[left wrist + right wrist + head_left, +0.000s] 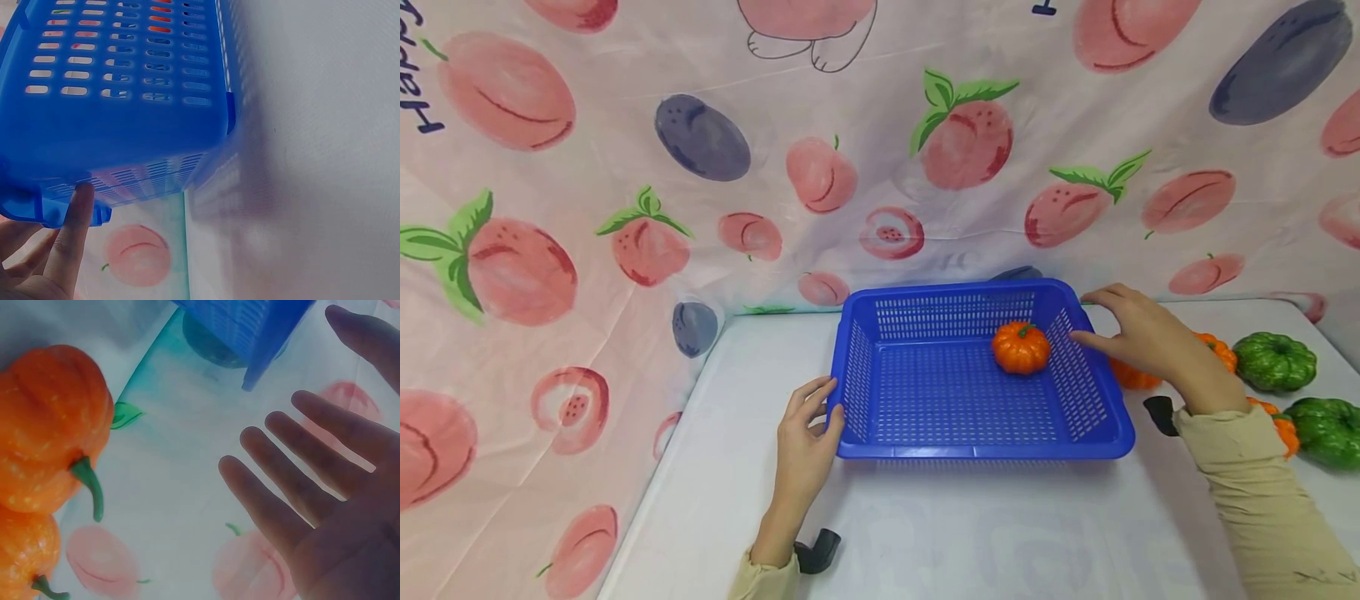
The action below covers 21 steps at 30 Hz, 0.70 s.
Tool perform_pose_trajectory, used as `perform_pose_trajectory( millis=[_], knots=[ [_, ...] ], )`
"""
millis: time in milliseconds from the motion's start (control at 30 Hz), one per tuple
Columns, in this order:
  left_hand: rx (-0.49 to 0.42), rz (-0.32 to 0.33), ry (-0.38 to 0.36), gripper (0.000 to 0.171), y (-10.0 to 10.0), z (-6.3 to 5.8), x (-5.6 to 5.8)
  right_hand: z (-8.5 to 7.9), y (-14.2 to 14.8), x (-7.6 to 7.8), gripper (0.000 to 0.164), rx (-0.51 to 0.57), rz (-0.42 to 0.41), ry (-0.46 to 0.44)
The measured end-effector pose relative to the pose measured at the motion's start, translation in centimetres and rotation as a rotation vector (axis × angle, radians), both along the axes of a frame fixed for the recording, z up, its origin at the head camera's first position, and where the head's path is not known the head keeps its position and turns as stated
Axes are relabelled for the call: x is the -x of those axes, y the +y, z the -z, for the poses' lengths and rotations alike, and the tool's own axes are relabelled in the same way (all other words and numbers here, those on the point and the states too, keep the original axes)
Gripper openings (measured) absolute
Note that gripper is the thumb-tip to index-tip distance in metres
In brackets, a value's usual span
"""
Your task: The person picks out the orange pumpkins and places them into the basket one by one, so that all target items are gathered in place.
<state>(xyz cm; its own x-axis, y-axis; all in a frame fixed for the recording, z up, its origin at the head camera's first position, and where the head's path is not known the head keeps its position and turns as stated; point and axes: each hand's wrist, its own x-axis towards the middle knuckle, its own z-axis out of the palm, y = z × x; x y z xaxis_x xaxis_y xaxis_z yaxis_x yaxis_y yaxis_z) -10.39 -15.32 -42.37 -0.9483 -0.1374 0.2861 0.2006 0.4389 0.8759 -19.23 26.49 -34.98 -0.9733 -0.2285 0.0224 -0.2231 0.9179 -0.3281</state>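
Observation:
A blue plastic basket (966, 452) with slotted walls stands on the white table, and one small orange pumpkin (1021, 348) lies inside near its right wall. My left hand (805, 442) is at the basket's left rim, fingertips and thumb against its outside. In the left wrist view a straight finger (72, 237) touches the wall below the rim; the other fingers are partly hidden. Beside the basket's right rim is my right hand (1142, 333), thumb and fingers spread. The right wrist view shows its fingers (287, 481) extended, holding nothing.
Right of the basket, near my right forearm, are orange pumpkins (1135, 377) and green pumpkins (1276, 362), some partly covered by the arm. A fruit-printed cloth (865, 108) hangs behind the table. Black wrist straps (818, 552) stick out near both sleeves.

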Motion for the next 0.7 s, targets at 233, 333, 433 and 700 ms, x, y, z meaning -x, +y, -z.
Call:
perform_pose_trajectory(
  millis=[233,333,433,700],
  knots=[
    [0.0,0.002,0.008,0.035,0.0,0.1,0.0,0.4,1.1,-0.2,0.074,0.004,0.039,-0.041],
    [0.0,0.0,0.009,0.035,0.0,0.1,0.0,0.6,1.5,-0.2,0.076,0.015,0.054,-0.054],
    [0.002,-0.003,0.006,0.035,0.0,0.2,0.0,0.9,1.9,-0.3,0.077,0.028,0.066,-0.061],
    [-0.005,0.002,0.008,0.035,0.0,0.2,0.1,1.4,3.2,-0.5,0.081,0.043,0.054,-0.068]
  ],
)
